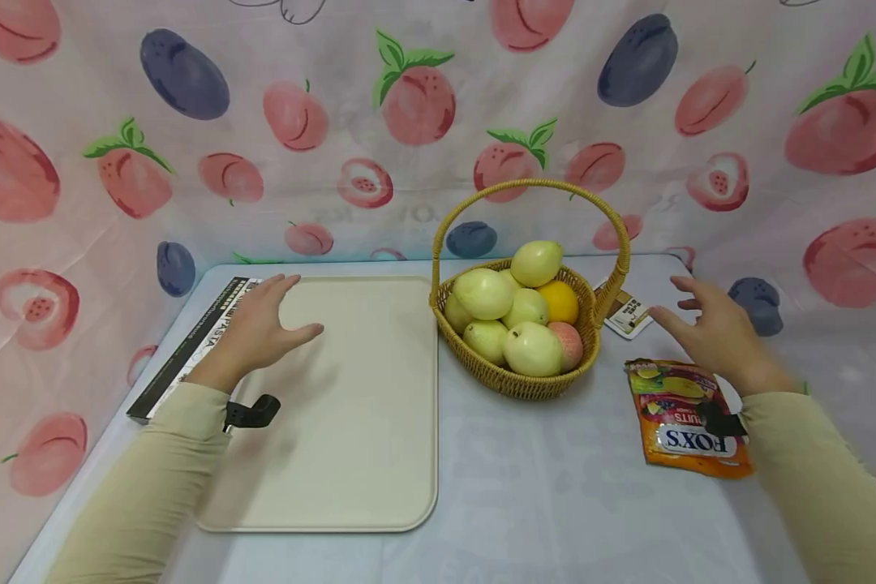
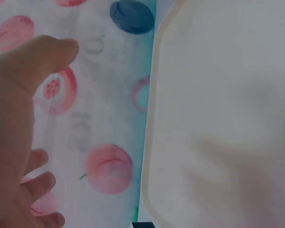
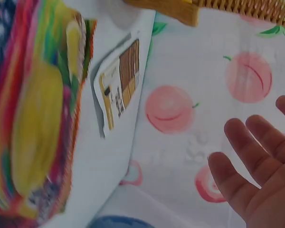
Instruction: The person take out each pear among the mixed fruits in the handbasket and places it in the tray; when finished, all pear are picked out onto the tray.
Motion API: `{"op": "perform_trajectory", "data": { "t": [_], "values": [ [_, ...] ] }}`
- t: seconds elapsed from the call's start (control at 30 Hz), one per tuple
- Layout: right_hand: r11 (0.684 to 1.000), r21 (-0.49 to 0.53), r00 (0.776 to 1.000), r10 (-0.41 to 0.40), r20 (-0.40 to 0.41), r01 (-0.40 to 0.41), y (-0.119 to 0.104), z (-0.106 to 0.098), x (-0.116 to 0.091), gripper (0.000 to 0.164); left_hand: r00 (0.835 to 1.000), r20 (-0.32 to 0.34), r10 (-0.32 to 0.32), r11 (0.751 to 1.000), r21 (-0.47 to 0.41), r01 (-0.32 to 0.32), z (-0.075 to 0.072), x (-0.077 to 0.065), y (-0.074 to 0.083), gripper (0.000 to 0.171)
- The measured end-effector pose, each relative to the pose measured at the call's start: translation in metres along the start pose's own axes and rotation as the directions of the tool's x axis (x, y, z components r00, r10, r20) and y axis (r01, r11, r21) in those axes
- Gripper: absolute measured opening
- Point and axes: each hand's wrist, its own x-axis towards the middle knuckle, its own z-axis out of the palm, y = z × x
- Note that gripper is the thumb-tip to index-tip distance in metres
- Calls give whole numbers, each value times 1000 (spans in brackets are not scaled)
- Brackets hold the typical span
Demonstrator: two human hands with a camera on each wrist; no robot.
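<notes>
Probably the tray, on the left of the white table, is light and stiff, best held by its rim; the left hand is near, fingers spread, holding nothing. The bag, by the spread, empty right hand, looks soft and slick, best pinched at an edge. Fruit cloth hangs behind.

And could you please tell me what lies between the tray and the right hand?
In the head view, the wicker basket of fruit stands between the tray and the right hand, with a small flat packet nearer the hand.
</notes>
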Motion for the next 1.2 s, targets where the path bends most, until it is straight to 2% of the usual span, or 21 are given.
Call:
{"op": "perform_trajectory", "data": {
  "t": [0.13,0.3,0.47,0.57,0.83,1.03,1.2],
  "values": [
    [998,59,1000,-11,22,10,-4,7,-4,84,999,-32,40,994,-102,-43,9,0,4,82],
    [993,91,997,-74,17,72,-10,15,-8,77,997,-54,56,979,-192,-65,19,0,10,81],
    [989,102,994,-109,1,109,-17,23,-13,74,999,-28,18,960,-277,-25,26,-1,21,83],
    [986,126,993,-116,20,113,-20,28,-15,75,1000,-2,3,953,-303,-3,32,0,27,83],
    [977,186,989,-118,87,101,-22,44,-18,75,1000,23,13,935,-353,-4,50,3,41,80],
    [966,241,985,-127,119,96,-20,53,-16,73,999,12,38,923,-384,-31,62,6,53,77],
    [959,275,986,-107,130,67,-18,60,-18,72,997,26,70,902,-429,-52,72,10,66,74]
  ]
}}
